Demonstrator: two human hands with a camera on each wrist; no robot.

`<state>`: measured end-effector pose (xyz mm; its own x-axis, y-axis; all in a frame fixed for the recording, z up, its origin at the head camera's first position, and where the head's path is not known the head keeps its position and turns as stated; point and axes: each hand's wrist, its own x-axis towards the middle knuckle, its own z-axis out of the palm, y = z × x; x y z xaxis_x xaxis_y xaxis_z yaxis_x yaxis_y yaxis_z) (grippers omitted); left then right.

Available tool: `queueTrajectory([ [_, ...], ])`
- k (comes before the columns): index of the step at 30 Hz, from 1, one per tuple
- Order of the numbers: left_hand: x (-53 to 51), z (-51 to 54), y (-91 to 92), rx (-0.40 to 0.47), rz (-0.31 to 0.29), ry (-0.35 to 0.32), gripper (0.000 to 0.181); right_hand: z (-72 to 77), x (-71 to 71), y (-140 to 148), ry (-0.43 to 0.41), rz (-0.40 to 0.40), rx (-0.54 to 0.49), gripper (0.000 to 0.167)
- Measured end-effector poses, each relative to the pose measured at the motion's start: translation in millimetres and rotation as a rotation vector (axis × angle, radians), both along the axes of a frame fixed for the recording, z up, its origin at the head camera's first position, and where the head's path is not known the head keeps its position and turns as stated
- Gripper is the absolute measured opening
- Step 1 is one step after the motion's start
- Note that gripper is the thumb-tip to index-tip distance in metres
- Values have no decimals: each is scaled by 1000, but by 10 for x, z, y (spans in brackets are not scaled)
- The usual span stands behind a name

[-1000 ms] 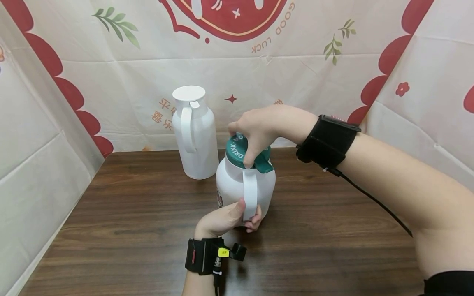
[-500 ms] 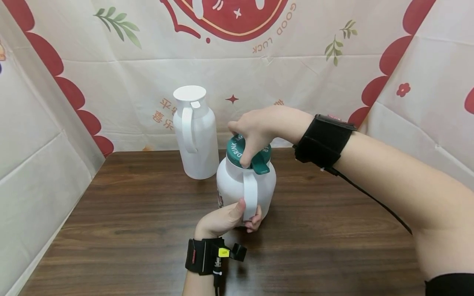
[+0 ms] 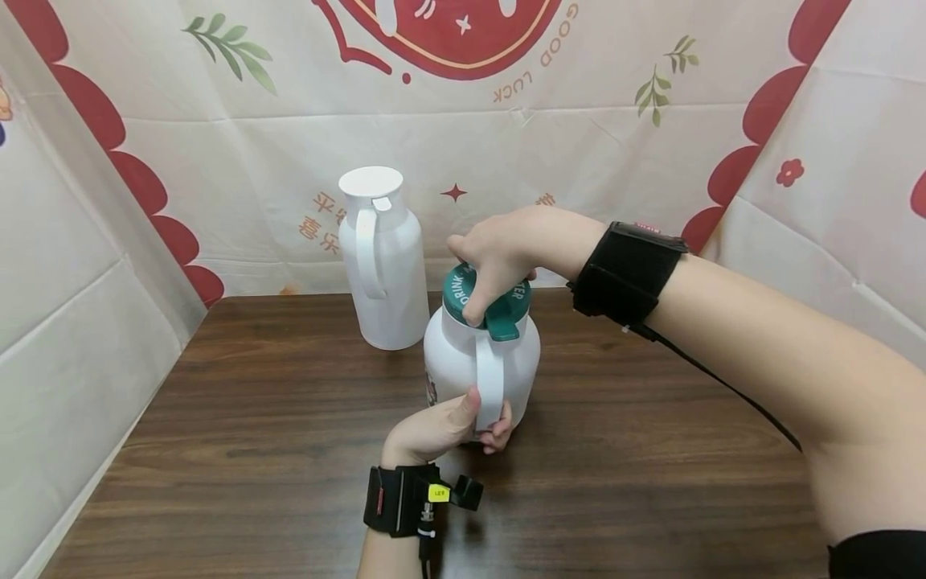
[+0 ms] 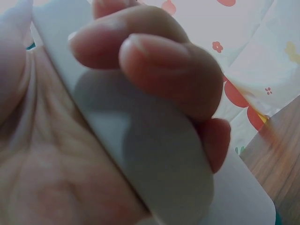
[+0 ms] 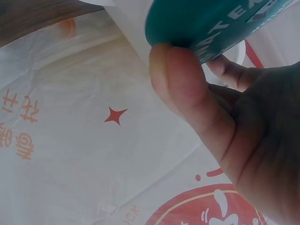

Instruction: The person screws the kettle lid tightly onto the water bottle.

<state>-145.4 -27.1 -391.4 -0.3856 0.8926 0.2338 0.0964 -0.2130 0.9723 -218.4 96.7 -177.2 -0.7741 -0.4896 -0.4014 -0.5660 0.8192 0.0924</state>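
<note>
A squat white jug (image 3: 452,358) with a green lid (image 3: 501,320) stands upright on the table. My left hand (image 3: 437,426) grips its white handle (image 3: 489,378); in the left wrist view the fingers (image 4: 159,65) curl round that handle (image 4: 154,154). From above, my right hand (image 3: 506,245) grasps the lid by its rim, thumb on the near side. The right wrist view shows fingertips (image 5: 180,70) against the edge of the green lid (image 5: 197,28), which bears white lettering. The lid sits on the jug's neck, its spout-like tab close above the handle.
A taller white pitcher (image 3: 391,265) stands just behind and left of the jug, its handle facing the near side. The dark wooden table (image 3: 253,418) ends at a printed cloth backdrop (image 3: 289,153). Cables hang from both wrist straps.
The green lid has turned on the jug, its tab swinging left toward the handle. My right hand has turned with it, its thumb shifting left. The left hand keeps its grip.
</note>
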Motion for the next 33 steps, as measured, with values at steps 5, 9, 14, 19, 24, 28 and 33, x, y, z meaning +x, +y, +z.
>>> queueTrajectory([
  [5,0,10,5,3,-1,8,82,-9,-5,-2,-7,-10,-7,75],
  [9,2,4,2,3,4,14,82,-15,-4,-9,-9,-17,-7,75],
  [14,8,10,0,3,7,8,82,-21,-9,-13,-22,-37,-9,76],
  [19,12,17,0,5,11,9,82,-19,-8,-14,-27,-53,-7,76],
  [24,11,13,7,10,11,12,82,-15,1,-15,-28,-59,-5,77],
  [28,7,8,14,14,12,15,81,-10,6,-9,-29,-68,-9,76],
  [33,0,-3,23,29,7,15,80,-4,18,0,-44,-86,-18,75],
])
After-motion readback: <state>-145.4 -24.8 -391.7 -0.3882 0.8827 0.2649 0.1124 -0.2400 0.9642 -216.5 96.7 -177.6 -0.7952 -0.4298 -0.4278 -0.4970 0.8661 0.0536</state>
